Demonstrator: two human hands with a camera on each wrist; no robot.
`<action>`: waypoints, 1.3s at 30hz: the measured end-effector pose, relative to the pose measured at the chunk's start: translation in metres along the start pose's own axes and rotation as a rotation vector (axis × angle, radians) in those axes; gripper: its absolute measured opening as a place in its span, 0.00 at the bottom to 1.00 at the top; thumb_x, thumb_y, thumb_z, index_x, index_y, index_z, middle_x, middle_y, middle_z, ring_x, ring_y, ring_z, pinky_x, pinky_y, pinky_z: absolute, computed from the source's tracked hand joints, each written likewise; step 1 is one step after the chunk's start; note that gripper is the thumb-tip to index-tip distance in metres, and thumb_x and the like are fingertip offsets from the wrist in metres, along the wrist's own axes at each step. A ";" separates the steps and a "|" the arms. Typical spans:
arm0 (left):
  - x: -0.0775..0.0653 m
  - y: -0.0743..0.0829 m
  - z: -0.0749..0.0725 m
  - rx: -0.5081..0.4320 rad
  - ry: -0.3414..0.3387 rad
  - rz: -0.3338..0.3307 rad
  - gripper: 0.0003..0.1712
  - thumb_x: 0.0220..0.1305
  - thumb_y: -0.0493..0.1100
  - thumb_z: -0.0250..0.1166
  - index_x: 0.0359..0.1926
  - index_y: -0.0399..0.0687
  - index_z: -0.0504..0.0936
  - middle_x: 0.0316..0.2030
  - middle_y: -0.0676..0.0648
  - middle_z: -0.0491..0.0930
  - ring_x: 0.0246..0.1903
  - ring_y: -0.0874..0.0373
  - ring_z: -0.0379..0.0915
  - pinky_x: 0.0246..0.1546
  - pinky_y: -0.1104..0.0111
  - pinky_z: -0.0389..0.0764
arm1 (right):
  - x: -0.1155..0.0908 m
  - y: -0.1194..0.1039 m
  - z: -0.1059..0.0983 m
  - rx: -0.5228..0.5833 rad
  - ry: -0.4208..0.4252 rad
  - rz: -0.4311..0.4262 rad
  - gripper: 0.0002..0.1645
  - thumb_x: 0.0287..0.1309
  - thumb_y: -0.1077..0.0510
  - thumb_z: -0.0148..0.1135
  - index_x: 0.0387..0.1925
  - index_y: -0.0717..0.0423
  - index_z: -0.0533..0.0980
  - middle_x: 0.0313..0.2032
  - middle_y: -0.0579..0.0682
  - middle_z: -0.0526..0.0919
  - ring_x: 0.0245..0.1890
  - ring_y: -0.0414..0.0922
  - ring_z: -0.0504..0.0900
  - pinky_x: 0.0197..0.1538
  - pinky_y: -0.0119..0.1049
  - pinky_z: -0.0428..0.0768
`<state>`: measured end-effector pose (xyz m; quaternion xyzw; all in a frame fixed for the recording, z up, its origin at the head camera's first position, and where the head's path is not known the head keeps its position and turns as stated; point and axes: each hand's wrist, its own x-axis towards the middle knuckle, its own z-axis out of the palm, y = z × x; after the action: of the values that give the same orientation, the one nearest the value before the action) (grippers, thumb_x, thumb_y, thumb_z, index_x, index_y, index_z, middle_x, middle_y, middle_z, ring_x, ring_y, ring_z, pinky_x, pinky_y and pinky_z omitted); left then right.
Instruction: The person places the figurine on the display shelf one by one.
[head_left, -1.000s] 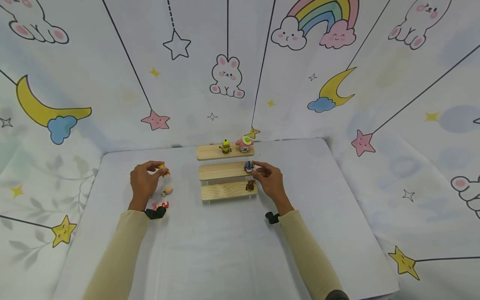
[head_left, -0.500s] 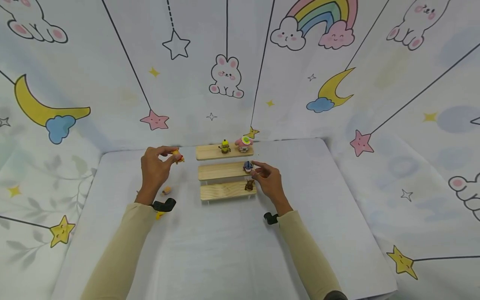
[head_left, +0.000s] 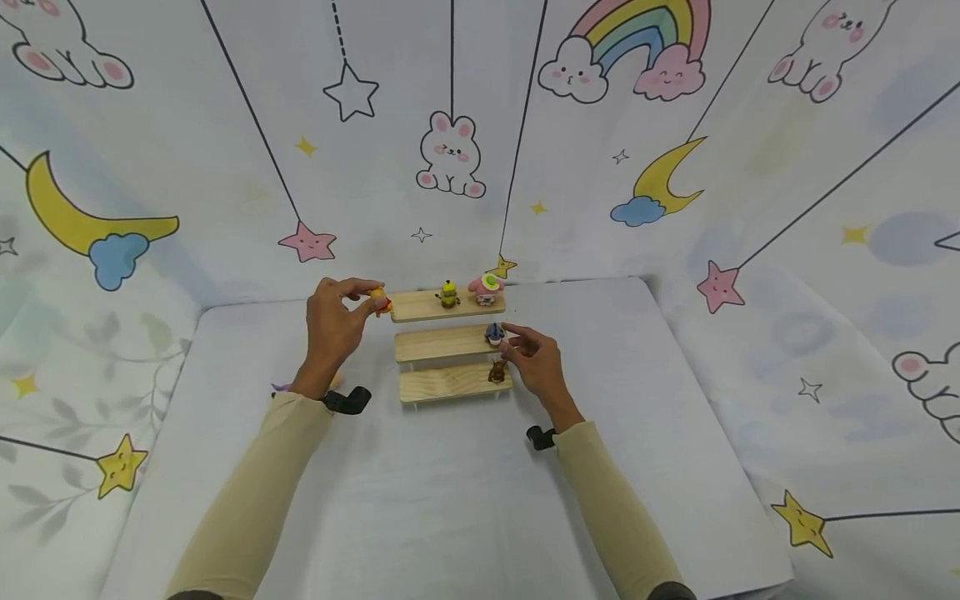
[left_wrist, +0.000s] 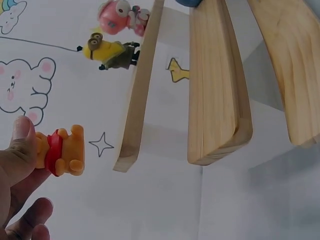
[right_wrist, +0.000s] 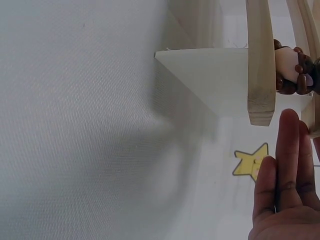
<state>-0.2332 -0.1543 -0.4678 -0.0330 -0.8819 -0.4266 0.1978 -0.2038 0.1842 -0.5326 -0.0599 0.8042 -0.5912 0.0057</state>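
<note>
Between thumb and fingers my left hand (head_left: pixel 333 323) pinches an orange bear figurine (left_wrist: pixel 75 145) with a red shirt, just off the left end of the top wooden shelf (head_left: pixel 411 308). My right hand (head_left: pixel 534 365) is at the right end of the middle shelf (head_left: pixel 435 343). Its thumb and index finger grip the right side of a small blue figurine (head_left: pixel 493 333) that stands there. In the right wrist view its other fingers extend straight, and the blue figurine is out of sight. A brown figurine (head_left: pixel 497 372) stands on the bottom shelf (head_left: pixel 442 384).
A yellow minion figurine (head_left: pixel 448 295) and a pink figurine (head_left: pixel 486 290) stand on the top shelf. Beside my left wrist, a bit of purple figurine (head_left: pixel 281 387) shows on the white table (head_left: pixel 450 517); my forearm hides others. A printed cloth backdrop (head_left: pixel 375 183) rises behind.
My left hand has carried the bear figurine rightward and away from me, from above the loose figurines to the top shelf's left end. My right hand has stayed at the blue figurine.
</note>
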 end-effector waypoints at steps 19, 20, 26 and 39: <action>0.009 0.006 0.033 0.018 -0.040 0.012 0.14 0.59 0.48 0.73 0.47 0.54 0.89 0.40 0.49 0.87 0.41 0.49 0.72 0.38 0.62 0.65 | -0.002 -0.002 0.001 -0.013 0.006 0.012 0.24 0.63 0.56 0.66 0.60 0.53 0.78 0.41 0.61 0.83 0.37 0.54 0.88 0.33 0.32 0.77; 0.009 0.006 0.034 0.019 -0.042 0.013 0.14 0.59 0.48 0.73 0.47 0.54 0.89 0.40 0.49 0.87 0.40 0.49 0.72 0.38 0.62 0.65 | -0.002 -0.002 0.001 -0.011 0.006 0.010 0.24 0.63 0.56 0.66 0.61 0.53 0.78 0.41 0.61 0.83 0.38 0.55 0.88 0.33 0.32 0.78; 0.010 0.008 0.040 0.019 -0.049 0.028 0.14 0.59 0.47 0.73 0.47 0.53 0.89 0.40 0.48 0.87 0.39 0.49 0.72 0.37 0.62 0.66 | -0.002 -0.003 0.000 0.001 -0.003 -0.008 0.24 0.64 0.57 0.66 0.61 0.55 0.78 0.41 0.63 0.82 0.39 0.58 0.87 0.36 0.39 0.81; 0.010 0.010 0.047 0.016 -0.089 0.058 0.18 0.59 0.50 0.72 0.51 0.54 0.87 0.43 0.47 0.86 0.42 0.49 0.74 0.40 0.59 0.68 | 0.000 0.001 0.002 -0.014 0.019 -0.009 0.24 0.64 0.59 0.66 0.61 0.55 0.78 0.41 0.62 0.82 0.37 0.53 0.88 0.34 0.32 0.77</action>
<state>-0.2553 -0.1130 -0.4824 -0.0757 -0.8919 -0.4116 0.1712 -0.2033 0.1827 -0.5342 -0.0577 0.8082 -0.5861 -0.0051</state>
